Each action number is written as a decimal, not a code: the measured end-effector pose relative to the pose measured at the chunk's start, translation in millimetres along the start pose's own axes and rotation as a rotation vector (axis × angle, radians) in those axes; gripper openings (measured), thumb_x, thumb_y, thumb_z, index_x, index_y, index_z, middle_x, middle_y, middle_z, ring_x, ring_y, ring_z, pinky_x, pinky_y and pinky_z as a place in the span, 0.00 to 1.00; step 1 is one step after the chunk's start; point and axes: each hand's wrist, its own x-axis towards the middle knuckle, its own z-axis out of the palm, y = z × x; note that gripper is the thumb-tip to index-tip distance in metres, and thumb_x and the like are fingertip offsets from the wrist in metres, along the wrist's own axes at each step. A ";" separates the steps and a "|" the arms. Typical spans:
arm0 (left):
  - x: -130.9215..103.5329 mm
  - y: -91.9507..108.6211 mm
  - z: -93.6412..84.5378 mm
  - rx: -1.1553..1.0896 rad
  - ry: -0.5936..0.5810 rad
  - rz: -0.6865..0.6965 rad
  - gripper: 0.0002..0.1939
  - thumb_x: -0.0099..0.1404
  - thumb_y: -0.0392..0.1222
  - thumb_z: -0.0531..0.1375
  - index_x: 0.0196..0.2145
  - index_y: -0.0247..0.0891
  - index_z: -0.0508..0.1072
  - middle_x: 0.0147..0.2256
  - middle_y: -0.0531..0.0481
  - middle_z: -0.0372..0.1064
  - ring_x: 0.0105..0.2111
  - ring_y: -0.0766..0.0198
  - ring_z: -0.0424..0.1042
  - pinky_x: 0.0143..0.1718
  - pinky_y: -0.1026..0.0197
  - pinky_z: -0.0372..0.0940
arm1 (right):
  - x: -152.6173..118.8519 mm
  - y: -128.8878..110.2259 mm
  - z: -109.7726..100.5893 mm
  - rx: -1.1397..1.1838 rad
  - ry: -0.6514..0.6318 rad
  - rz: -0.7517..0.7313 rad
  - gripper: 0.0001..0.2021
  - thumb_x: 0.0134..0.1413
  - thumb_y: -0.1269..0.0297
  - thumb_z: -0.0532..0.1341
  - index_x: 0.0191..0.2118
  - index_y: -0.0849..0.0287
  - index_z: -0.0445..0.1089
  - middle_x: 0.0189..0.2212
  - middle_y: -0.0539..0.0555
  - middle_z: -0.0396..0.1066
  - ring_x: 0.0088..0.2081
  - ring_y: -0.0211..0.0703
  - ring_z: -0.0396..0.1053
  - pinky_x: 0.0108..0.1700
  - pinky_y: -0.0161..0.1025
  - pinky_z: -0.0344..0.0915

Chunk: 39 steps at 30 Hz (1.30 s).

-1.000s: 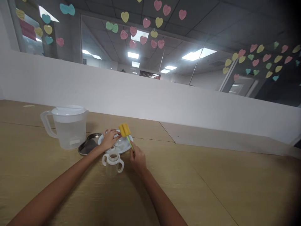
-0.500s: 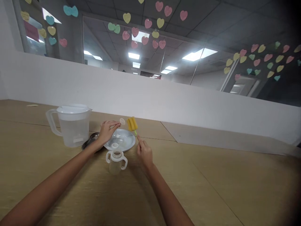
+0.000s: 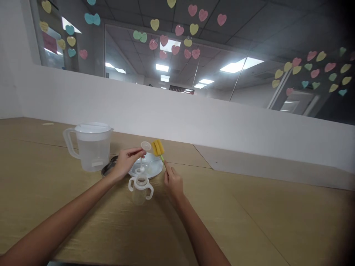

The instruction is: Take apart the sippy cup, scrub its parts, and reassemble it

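So, left hand (image 3: 124, 163) pinches one clear disc (image 3: 146, 146) — right hand (image 3: 173, 182) grips one yellow sponge brush (image 3: 158, 147).

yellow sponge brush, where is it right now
In the head view, just left of centre, the yellow sponge brush is in the right hand, near the white dish.

The sponge (image 3: 158, 147) is yellow, its handle (image 3: 162, 158) green, the dish (image 3: 156, 170) white.

Metal tray (image 3: 109, 167) partly out of view behind the left hand (image 3: 125, 162).
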 end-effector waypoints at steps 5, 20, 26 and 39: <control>-21.2 -7.8 4.9 -0.019 -0.072 -0.031 0.20 0.52 0.55 0.62 0.33 0.35 0.78 0.31 0.48 0.76 0.33 0.60 0.72 0.36 0.62 0.66 | -2.4 -5.0 1.2 0.047 -0.027 -0.003 0.23 0.58 0.74 0.47 0.58 0.60 0.63 0.27 0.54 0.68 0.25 0.36 0.66 0.27 0.29 0.60; -35.7 -69.6 -1.9 0.167 -0.404 0.093 0.19 0.65 0.50 0.50 0.43 0.41 0.76 0.52 0.47 0.66 0.55 0.58 0.60 0.59 0.57 0.51 | -6.2 -2.0 4.7 0.125 -0.072 0.039 0.23 0.57 0.75 0.48 0.57 0.62 0.63 0.33 0.57 0.72 0.32 0.40 0.70 0.36 0.32 0.67; -32.3 -75.1 -8.6 0.181 -0.345 0.096 0.20 0.59 0.39 0.48 0.39 0.39 0.78 0.50 0.47 0.68 0.53 0.57 0.62 0.57 0.55 0.55 | -5.7 -3.8 3.4 0.129 -0.094 0.044 0.23 0.56 0.75 0.48 0.57 0.62 0.63 0.33 0.57 0.72 0.32 0.40 0.70 0.38 0.33 0.67; 31.8 -72.6 14.7 0.643 -0.594 0.006 0.13 0.51 0.39 0.59 0.35 0.42 0.79 0.35 0.51 0.76 0.35 0.59 0.73 0.37 0.63 0.64 | -6.3 -0.5 5.9 0.082 -0.112 0.018 0.23 0.57 0.74 0.49 0.57 0.59 0.63 0.32 0.55 0.72 0.29 0.39 0.69 0.31 0.31 0.63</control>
